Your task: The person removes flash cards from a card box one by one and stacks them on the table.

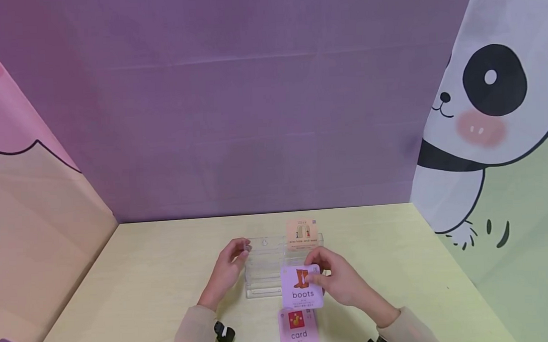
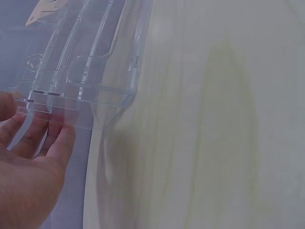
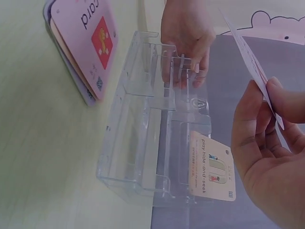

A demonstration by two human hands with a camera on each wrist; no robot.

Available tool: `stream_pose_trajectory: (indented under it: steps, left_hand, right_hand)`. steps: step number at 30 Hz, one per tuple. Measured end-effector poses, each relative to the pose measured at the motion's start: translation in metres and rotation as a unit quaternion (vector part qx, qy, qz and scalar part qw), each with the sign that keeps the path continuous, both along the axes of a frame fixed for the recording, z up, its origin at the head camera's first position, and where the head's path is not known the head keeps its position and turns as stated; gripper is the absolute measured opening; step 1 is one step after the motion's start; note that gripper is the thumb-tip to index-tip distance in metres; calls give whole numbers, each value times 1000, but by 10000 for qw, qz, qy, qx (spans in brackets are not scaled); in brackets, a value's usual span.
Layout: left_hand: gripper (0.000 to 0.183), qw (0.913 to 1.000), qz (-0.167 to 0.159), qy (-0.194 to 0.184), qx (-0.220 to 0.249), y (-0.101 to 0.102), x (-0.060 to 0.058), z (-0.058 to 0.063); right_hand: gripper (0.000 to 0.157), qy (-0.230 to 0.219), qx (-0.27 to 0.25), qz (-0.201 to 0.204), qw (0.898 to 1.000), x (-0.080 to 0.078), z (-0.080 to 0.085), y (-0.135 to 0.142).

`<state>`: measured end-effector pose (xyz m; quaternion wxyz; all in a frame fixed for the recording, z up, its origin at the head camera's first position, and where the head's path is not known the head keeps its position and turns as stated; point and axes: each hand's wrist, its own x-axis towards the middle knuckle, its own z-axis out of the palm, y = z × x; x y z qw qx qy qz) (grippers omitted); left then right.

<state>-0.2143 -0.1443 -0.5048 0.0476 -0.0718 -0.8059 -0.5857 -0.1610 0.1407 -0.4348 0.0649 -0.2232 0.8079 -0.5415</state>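
Observation:
My right hand (image 1: 338,277) pinches a purple flashcard (image 1: 302,298) marked "boots" between thumb and fingers, above the front right of a clear plastic tiered card rack (image 1: 264,272). At the rack's upper left side, my left hand (image 1: 229,268) grips its edge, fingers behind and thumb in front, as the left wrist view shows. A peach card (image 3: 212,167) reading "play hide-and-seek" stands in the rack's back tier on the right. In front of the rack lies a small stack of cards, with a pink "card" flashcard (image 1: 299,333) on top.
The rack stands on a pale wooden table (image 1: 146,286). A purple backdrop (image 1: 254,116) rises behind the table, with a printed panda panel (image 1: 487,183) at the right and a pink and peach panel (image 1: 39,199) at the left.

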Motion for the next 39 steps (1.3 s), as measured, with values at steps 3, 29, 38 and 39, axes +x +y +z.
stream_pose_trajectory:
  steps: [3, 29, 38, 39]
  left_hand:
    - [27, 10000, 18, 1, -7, 1, 1, 1]
    - [27, 10000, 18, -46, 53, 1, 1, 3]
    - [27, 10000, 19, 16, 18, 1, 0, 1]
    - [27, 10000, 16, 18, 38, 1, 0, 1]
  right_hand:
    - [19, -67, 56, 19, 10000, 2, -2, 0]
    - [21, -436, -1, 132, 9990, 11, -29, -4]
    - [20, -413, 174, 170, 9989, 14, -36, -6]
    - [20, -413, 222, 180, 9987, 14, -37, -6]
